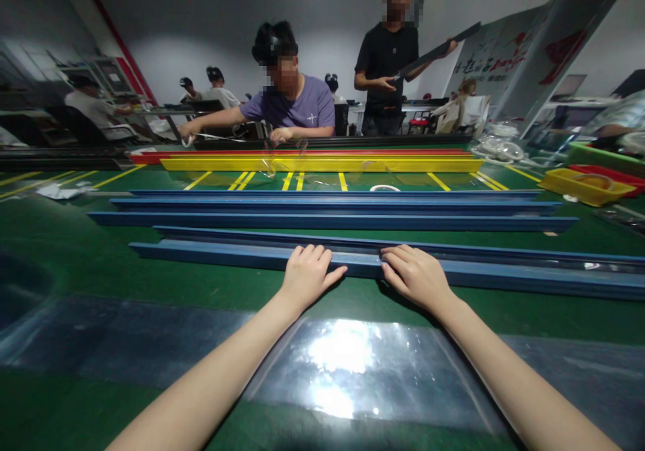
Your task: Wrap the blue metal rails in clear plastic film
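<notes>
A long blue channel strip with raised side walls lies across the green table in front of me. My left hand is over its near wall, fingers curled across the top edge and thumb stretched along the near side. A short way to the right, my right hand takes the same wall between fingers and thumb; parts of its fingertips are hidden inside the channel. Nearer to me, below my forearms, a shiny flat strip of clear plastic film runs sideways over the table.
Several more blue channels lie behind, then yellow and red strips. Plastic bins stand at right. Across the table, a person in purple reaches sideways; another in black holds a dark strip.
</notes>
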The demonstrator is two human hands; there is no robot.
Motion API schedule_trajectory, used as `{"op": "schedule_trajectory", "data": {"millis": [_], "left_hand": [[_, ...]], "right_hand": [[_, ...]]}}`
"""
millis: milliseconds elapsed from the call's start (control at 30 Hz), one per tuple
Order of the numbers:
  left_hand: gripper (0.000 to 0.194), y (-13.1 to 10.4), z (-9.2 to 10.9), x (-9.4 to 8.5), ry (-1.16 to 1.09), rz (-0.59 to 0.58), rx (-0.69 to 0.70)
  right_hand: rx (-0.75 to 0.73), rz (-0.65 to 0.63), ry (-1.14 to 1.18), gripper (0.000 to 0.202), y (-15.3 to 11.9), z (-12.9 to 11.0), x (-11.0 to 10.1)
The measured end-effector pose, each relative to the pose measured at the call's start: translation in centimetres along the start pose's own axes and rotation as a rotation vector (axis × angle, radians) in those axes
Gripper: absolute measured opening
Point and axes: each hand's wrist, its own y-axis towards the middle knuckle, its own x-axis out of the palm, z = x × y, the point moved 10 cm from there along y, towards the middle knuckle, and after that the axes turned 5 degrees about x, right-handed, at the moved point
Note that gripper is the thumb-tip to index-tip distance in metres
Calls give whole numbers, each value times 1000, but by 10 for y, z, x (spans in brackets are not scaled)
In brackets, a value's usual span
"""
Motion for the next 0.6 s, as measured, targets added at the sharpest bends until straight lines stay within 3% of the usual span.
{"op": "schedule_trajectory", "data": {"millis": [433, 600], "left_hand": [[39, -1, 1, 0, 7, 35, 5], [39, 0, 1, 1, -11, 44, -1]], "right_hand": [[140, -44, 68, 27, 12, 14, -9], [66, -83, 120, 30, 20, 0, -9]]}}
